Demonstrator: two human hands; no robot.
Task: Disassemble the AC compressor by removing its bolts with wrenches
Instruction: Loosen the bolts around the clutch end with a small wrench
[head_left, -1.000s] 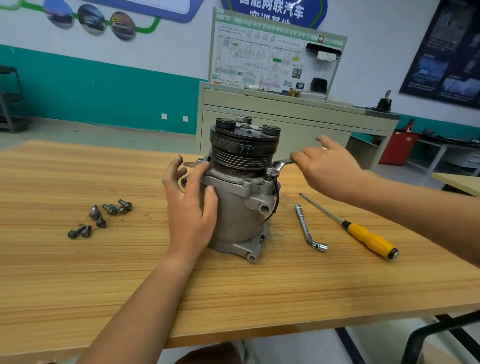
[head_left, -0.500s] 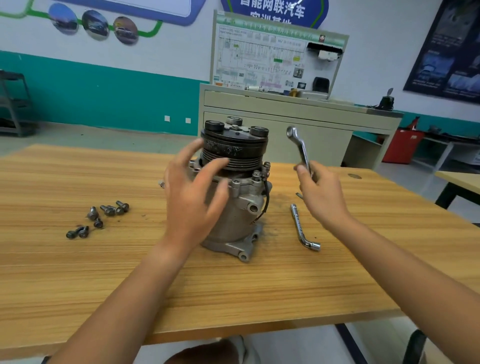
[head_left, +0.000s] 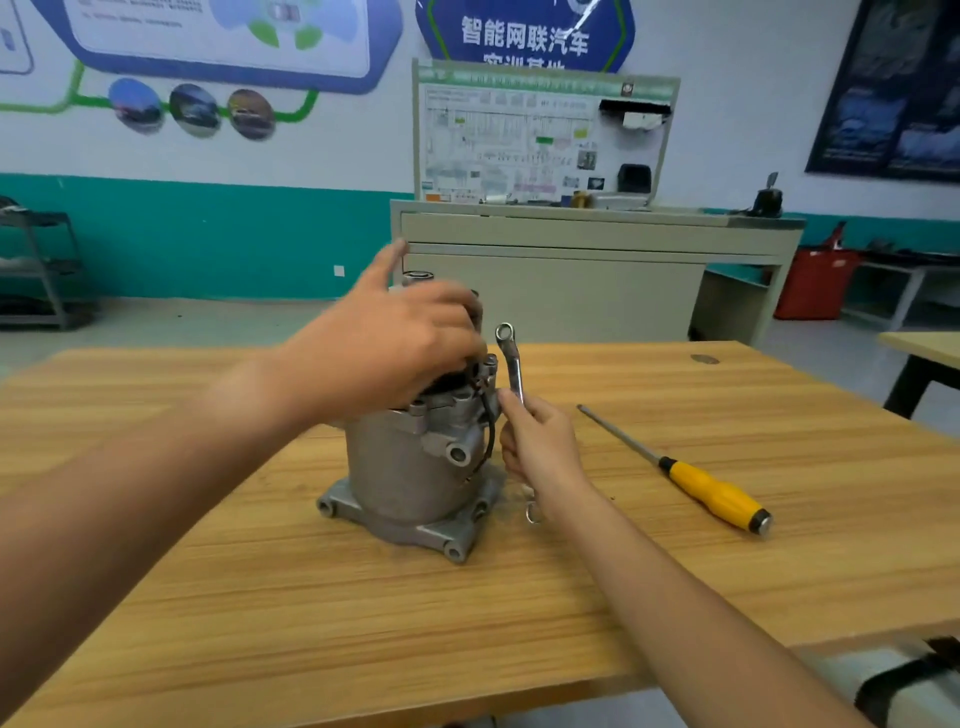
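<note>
The AC compressor (head_left: 410, 467) is standing upright near the middle of the wooden table (head_left: 260, 597). The left hand (head_left: 395, 343), blurred, is covering its pulley end from above, with the fingers curling over the top edge and the index finger sticking up. The right hand (head_left: 540, 447) is grasping a ring wrench (head_left: 511, 358) by its lower shank and holding it upright, just right of the compressor. A yellow-handled screwdriver (head_left: 711, 491) is lying farther right.

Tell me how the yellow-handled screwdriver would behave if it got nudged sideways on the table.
The yellow-handled screwdriver would probably roll: its handle looks round and it lies flat on the smooth table. It should stay stiff, given its straight metal shaft. It is likely handle-heavy, since the handle is far thicker than the shaft, so it may pivot rather than slide evenly.
</note>
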